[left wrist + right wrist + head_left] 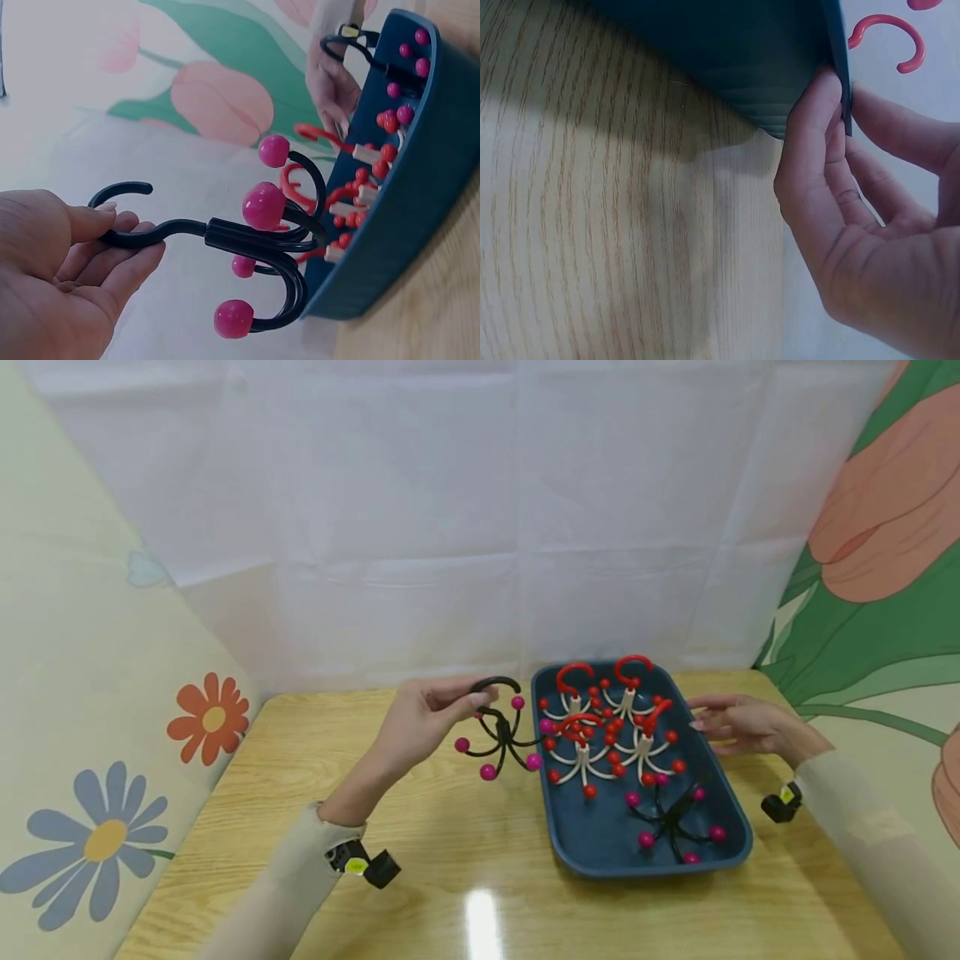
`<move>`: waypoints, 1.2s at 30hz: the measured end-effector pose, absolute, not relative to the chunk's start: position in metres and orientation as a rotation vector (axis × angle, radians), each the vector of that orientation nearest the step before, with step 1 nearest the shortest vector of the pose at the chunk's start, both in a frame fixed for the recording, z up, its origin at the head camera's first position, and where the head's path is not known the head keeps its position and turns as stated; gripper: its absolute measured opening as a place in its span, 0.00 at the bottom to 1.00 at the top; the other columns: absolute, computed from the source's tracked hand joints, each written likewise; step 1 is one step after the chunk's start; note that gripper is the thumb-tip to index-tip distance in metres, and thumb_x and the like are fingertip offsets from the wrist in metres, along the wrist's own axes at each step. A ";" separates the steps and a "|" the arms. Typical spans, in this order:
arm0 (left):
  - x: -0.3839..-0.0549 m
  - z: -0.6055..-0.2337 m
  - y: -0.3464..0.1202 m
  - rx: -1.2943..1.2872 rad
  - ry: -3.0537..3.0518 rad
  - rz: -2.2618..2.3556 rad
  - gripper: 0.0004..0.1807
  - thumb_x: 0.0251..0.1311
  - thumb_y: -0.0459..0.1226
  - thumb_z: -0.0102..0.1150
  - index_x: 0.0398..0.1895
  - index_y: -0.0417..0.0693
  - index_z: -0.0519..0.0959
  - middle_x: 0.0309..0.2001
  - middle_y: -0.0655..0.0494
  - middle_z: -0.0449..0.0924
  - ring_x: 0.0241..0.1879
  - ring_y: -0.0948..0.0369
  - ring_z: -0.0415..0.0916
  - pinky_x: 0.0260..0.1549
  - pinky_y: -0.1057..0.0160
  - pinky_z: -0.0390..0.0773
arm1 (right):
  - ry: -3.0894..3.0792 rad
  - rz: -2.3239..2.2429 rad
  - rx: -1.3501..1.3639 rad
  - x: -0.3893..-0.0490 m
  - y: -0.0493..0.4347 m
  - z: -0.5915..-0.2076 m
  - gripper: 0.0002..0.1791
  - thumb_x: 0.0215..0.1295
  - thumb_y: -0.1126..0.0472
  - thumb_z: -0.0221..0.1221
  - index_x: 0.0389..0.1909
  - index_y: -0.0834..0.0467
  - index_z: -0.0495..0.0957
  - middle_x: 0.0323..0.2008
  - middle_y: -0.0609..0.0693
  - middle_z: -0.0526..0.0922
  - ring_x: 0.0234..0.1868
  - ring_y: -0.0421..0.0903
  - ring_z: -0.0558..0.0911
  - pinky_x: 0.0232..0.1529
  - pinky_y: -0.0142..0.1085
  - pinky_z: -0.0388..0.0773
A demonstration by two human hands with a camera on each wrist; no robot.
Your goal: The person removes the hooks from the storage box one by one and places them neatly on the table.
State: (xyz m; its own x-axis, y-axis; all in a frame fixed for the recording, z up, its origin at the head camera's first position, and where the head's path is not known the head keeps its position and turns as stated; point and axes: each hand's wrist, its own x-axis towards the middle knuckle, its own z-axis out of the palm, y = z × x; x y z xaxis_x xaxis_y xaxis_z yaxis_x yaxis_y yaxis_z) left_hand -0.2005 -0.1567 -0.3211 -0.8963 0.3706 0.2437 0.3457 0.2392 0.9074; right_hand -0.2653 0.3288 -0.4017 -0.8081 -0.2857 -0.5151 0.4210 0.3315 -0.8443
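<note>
Pinching a black hook with pink balls by its curved top, the left hand holds it beside a blue tray; the right hand grips the tray's right rim. Inside lie four red-and-white hooks and another black hook.

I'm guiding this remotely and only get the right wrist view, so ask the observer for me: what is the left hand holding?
Observer: The left hand pinches a black multi-arm hook with magenta ball tips.
Operator: I see the right hand at the blue tray, plus a red curve. How many red-and-white multi-arm hooks are inside?
Observer: Four red-and-white multi-arm hooks, seen in the head view.
Operator: Is any black one in there too?
Observer: Yes, a second black hook lies at the tray's end nearest the person.
</note>
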 end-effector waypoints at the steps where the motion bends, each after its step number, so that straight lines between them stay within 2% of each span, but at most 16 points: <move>1: -0.203 -0.322 -0.159 0.690 2.447 1.797 0.17 0.76 0.38 0.61 0.63 0.46 0.85 0.56 0.47 0.89 0.58 0.59 0.87 0.58 0.56 0.85 | 2.000 -1.527 0.120 -0.265 0.329 -0.402 0.44 0.77 0.59 0.61 0.85 0.58 0.48 0.45 0.38 0.84 0.45 0.36 0.87 0.49 0.39 0.85; 7: -0.222 -0.330 -0.173 0.575 2.421 1.810 0.20 0.75 0.40 0.62 0.66 0.45 0.82 0.59 0.46 0.88 0.60 0.57 0.86 0.58 0.56 0.85 | 1.997 -1.527 0.114 -0.265 0.329 -0.402 0.43 0.78 0.59 0.61 0.85 0.58 0.48 0.45 0.37 0.84 0.45 0.36 0.87 0.50 0.38 0.85; 12: -0.241 -0.340 -0.182 0.510 2.346 1.836 0.21 0.76 0.39 0.61 0.67 0.40 0.80 0.62 0.42 0.85 0.57 0.64 0.86 0.64 0.48 0.81 | 1.999 -1.528 0.100 -0.265 0.330 -0.403 0.44 0.78 0.59 0.60 0.85 0.58 0.48 0.46 0.37 0.84 0.46 0.36 0.87 0.50 0.39 0.85; 16: -0.255 -0.348 -0.191 0.476 2.310 1.831 0.21 0.77 0.39 0.60 0.68 0.41 0.80 0.64 0.39 0.83 0.57 0.68 0.86 0.66 0.48 0.79 | 2.006 -1.524 0.097 -0.265 0.330 -0.404 0.45 0.78 0.59 0.60 0.85 0.59 0.46 0.46 0.38 0.84 0.46 0.36 0.87 0.51 0.39 0.85; 24: -0.283 -0.368 -0.200 0.430 2.314 1.819 0.22 0.77 0.38 0.59 0.68 0.36 0.78 0.66 0.36 0.80 0.64 0.56 0.83 0.67 0.51 0.78 | 2.017 -1.523 0.091 -0.267 0.330 -0.408 0.45 0.78 0.58 0.59 0.86 0.59 0.44 0.45 0.36 0.85 0.47 0.35 0.87 0.51 0.39 0.85; 36: -0.315 -0.392 -0.194 0.394 2.254 1.819 0.22 0.78 0.37 0.58 0.69 0.38 0.77 0.66 0.40 0.81 0.70 0.47 0.78 0.69 0.53 0.77 | 2.058 -1.511 0.086 -0.267 0.330 -0.410 0.45 0.78 0.58 0.59 0.86 0.59 0.45 0.46 0.37 0.85 0.47 0.35 0.87 0.52 0.39 0.85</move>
State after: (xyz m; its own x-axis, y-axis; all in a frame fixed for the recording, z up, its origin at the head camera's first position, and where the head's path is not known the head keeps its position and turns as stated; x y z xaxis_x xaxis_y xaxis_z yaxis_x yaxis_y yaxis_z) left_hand -0.3148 -0.1945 -0.3921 -0.9404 0.3401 -0.0015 0.0704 0.1989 0.9775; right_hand -0.2670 0.3297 -0.4098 -0.8307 -0.2777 -0.4826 0.3771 0.3569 -0.8546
